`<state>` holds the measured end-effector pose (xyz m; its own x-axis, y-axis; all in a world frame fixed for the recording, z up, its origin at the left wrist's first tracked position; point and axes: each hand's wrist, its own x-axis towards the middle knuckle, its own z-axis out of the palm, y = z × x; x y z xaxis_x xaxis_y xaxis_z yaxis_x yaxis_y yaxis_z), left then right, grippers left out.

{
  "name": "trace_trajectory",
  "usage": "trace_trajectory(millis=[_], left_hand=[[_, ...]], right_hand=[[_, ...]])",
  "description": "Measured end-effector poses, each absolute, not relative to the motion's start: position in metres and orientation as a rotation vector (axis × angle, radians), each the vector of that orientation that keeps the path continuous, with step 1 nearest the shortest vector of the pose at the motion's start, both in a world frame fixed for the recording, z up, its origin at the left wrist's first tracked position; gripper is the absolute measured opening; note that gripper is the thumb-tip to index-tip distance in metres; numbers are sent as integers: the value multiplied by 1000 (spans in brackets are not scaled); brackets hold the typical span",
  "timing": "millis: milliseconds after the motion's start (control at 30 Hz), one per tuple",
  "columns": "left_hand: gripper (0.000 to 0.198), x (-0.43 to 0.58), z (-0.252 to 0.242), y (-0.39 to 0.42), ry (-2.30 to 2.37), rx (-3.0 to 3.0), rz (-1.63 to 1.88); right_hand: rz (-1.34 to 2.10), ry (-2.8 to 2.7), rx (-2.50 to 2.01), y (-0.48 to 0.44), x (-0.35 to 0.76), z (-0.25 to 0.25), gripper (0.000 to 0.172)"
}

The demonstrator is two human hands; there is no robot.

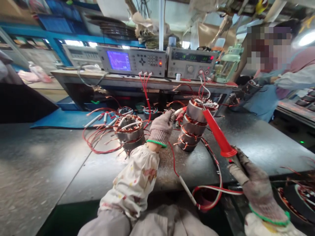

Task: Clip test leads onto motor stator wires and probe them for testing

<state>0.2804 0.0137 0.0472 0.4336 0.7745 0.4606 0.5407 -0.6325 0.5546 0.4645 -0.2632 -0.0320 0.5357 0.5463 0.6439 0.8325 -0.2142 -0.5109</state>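
Right gloved hand clenched on red test probe; left gloved hand pinching lead beside stacked stators.

Metal workbench — wound motor stators, red leads strewn.

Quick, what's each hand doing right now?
Left hand: closed on a white test lead.
Right hand: closed on a red test probe.

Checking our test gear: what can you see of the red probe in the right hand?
The red test probe is glossy, plastic-looking and tapered, with a flared collar above a dark handle. The gloved right hand grips the handle, holding it tilted up-left toward the stacked stators; whether its tip touches them cannot be told.
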Motion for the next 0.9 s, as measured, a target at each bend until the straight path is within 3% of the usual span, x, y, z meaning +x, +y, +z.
trace_trajectory(millis=[167,400,633,900], left_hand=[[41,265,14,-10,1342,2379,874],[39,261,-33,-8,1253,2292,745],[35,254,-64,0,1261,2201,535],[30,258,-85,9,1252,2149,375]], right_hand=[[-361,-1155,-1938,-287,449,-56,43],[-297,-1208,-2016,-311,439,-86,50],[-246,-1268,-2064,-345,425,-127,44],[-201,-1434,-2017,-319,421,-145,45]])
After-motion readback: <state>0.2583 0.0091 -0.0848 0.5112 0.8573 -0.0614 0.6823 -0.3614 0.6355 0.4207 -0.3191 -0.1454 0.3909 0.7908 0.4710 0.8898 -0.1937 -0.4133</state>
